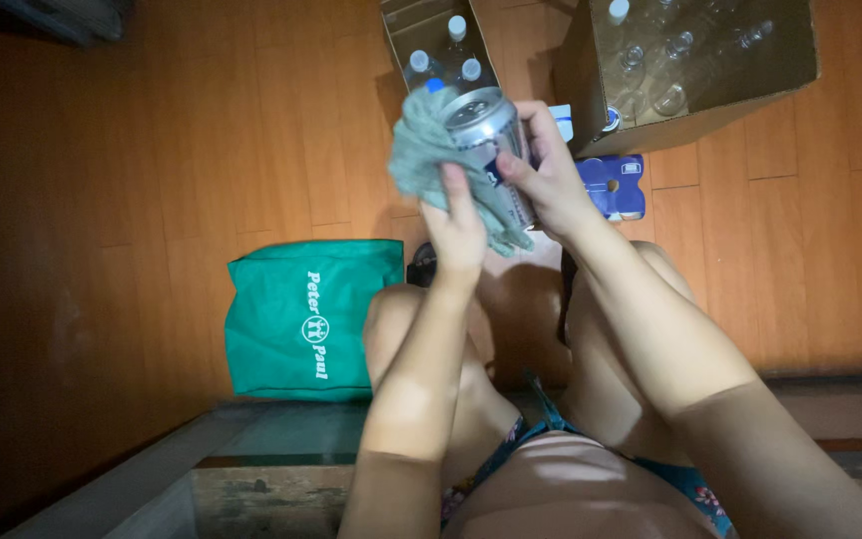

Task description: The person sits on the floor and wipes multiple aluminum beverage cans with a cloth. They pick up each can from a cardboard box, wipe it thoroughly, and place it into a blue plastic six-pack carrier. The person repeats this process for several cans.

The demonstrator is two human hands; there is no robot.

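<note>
Can (486, 135) gripped between both hands, cloth (426, 150) against it.

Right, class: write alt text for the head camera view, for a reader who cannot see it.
A person's left hand presses a grey-green cloth against a silver metal drink can gripped by the right hand. On the wooden floor lie a green fabric bag and cardboard boxes of bottles.

Single head-worn view, looking steeply down past the knees at the wooden floor (152, 150), close over the hands.
</note>
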